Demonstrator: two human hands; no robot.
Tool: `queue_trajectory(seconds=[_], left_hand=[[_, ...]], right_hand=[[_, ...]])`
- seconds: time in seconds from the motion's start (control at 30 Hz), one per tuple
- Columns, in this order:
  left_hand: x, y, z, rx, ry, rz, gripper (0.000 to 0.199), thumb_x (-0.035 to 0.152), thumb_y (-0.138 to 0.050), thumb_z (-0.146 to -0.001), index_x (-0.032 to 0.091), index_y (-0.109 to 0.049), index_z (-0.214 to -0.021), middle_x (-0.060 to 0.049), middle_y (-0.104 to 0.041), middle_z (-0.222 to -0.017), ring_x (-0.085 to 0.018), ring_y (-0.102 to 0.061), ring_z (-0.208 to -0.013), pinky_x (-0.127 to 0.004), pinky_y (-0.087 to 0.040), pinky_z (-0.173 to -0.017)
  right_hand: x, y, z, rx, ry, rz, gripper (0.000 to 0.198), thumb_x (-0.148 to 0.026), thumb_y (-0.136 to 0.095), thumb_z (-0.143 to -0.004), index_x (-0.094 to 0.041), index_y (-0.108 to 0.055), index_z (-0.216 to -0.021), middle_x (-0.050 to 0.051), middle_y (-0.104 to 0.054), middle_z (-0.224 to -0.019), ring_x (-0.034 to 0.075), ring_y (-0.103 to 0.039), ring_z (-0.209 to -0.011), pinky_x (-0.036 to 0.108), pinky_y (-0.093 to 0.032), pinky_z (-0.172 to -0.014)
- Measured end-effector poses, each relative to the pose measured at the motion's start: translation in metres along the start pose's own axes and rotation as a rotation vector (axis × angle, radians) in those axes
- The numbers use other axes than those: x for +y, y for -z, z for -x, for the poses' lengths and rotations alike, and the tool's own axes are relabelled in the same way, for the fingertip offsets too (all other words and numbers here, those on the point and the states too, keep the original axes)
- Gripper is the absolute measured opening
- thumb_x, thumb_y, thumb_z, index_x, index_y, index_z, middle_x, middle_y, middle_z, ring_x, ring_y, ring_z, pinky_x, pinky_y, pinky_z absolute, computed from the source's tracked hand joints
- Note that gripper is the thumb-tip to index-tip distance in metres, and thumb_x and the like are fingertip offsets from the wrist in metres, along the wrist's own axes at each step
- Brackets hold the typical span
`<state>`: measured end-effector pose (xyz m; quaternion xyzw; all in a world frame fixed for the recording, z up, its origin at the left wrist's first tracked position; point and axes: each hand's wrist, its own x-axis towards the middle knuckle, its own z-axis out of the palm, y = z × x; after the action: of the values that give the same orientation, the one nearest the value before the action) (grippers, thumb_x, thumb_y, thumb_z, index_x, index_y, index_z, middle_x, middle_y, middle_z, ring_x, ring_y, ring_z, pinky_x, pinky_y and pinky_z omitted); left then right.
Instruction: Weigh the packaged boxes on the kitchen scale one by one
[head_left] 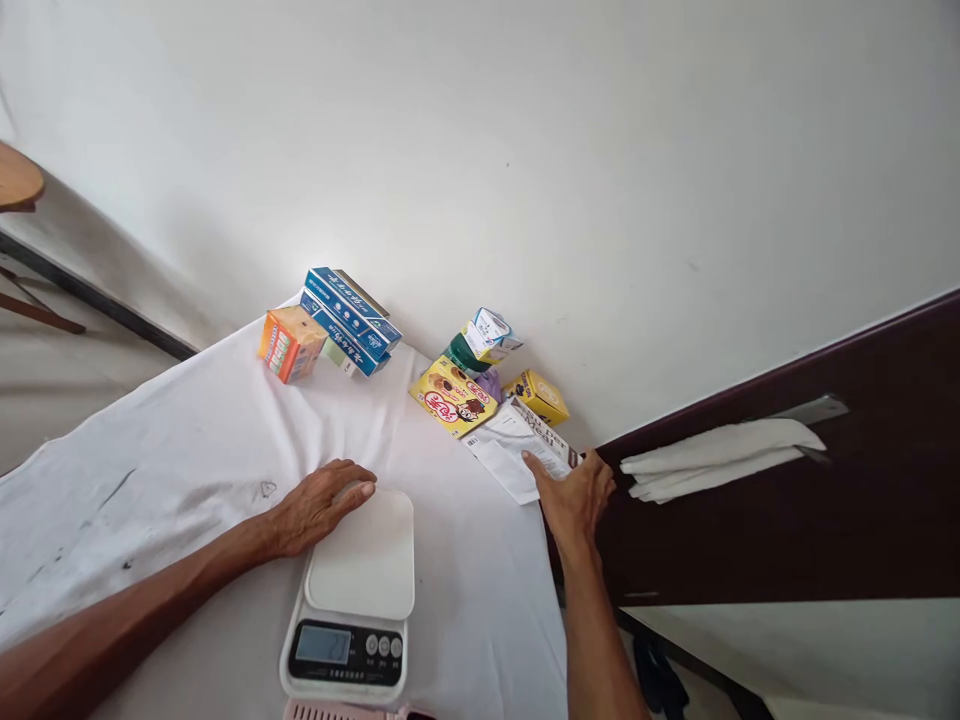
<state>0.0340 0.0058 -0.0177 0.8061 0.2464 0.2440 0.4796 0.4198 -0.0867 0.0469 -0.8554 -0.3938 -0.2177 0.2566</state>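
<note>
My left hand lies at the upper left edge of a white digital kitchen scale, its fingers stretched out and its thumb over the weighing plate. Dark digits show on the scale's display, too faint to read surely. At the table's right edge, my right hand is closed on the near end of a white packet printed "Super Meal" in brown, thumb on top. The packet's far end is beside a yellow snack box; some of my right fingers are hidden behind it.
Blue boxes and an orange box stand at the back left of the white tablecloth. Behind the packet are a yellow box and a small white-and-blue carton. White cloths hang on a dark panel to the right.
</note>
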Motion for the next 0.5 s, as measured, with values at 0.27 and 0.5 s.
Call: queue_trajectory(seconds=[0.27, 0.5], left_hand=[[0.002, 0.001, -0.001, -0.021, 0.032, -0.036, 0.051, 0.054, -0.031, -0.107, 0.022, -0.066, -0.124, -0.007, -0.069, -0.121, -0.027, -0.06, -0.117, -0.045, -0.043, -0.107], [0.002, 0.002, -0.002, -0.013, 0.016, -0.05, 0.051, 0.055, -0.03, -0.107, 0.023, -0.067, -0.124, -0.007, -0.07, -0.119, -0.027, -0.061, -0.114, -0.047, -0.045, -0.107]], right_hand=[[0.028, -0.012, -0.023, -0.133, 0.004, -0.012, 0.092, -0.078, -0.066, -0.065, -0.008, -0.056, -0.124, 0.029, -0.059, -0.124, 0.042, -0.046, -0.122, 0.056, -0.029, -0.108], [0.03, 0.011, -0.034, -0.224, -0.046, -0.145, 0.069, -0.071, -0.084, -0.04, -0.022, -0.063, -0.085, 0.013, -0.065, -0.094, 0.039, -0.052, -0.109, 0.057, -0.034, -0.104]])
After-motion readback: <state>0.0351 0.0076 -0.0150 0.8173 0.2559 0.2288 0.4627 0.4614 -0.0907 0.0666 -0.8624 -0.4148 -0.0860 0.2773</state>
